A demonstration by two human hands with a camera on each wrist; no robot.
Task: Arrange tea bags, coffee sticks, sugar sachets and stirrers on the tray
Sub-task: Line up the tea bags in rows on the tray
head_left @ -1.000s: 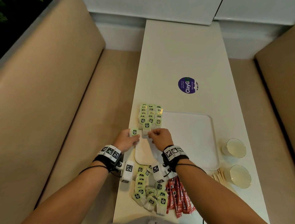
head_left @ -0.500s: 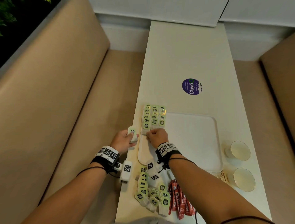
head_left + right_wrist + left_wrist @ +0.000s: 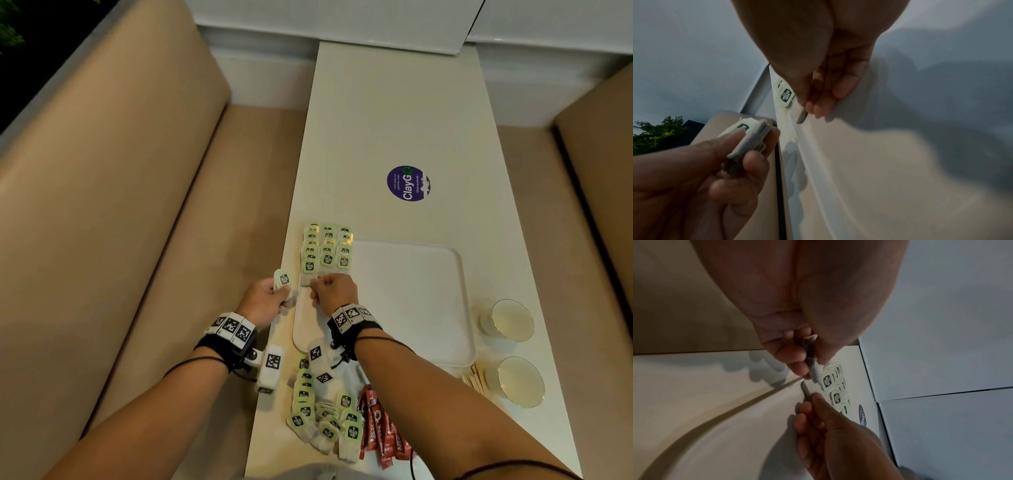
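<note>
Tea bags (image 3: pixel 326 250) with green labels lie in three neat rows at the far left corner of the white tray (image 3: pixel 404 301), and each row runs away from the person, one bag partly over the next. The right hand (image 3: pixel 334 291) sits at the near end of those rows with its fingers curled, and its thumb and fingertips (image 3: pixel 819 107) pinch the near edge of one tea bag (image 3: pixel 786 95) that lies flat on the tray. That bag is just past the fingers, with its label pointing away from the person, so it lines up with the rows. The left hand (image 3: pixel 265 298) is just beside the tray's left edge, over the side of the table (image 3: pixel 394 120). It grips a small stack of tea bags (image 3: pixel 282 279) between thumb and fingers (image 3: pixel 754 164), held up off the table. I think the next bag will come out of this stack, and the right hand is the nearer one to the row, so it would reach left to take it and set it at the near end. A loose heap of tea bags (image 3: pixel 322 418) waits near the person's body, with red coffee sticks (image 3: pixel 380 428) just beside it. Wooden stirrers (image 3: pixel 474 377) lie by the near right corner of the tray, next to two small cups (image 3: pixel 510 353). Most of the tray is bare. I cannot see any sugar sachets
</note>
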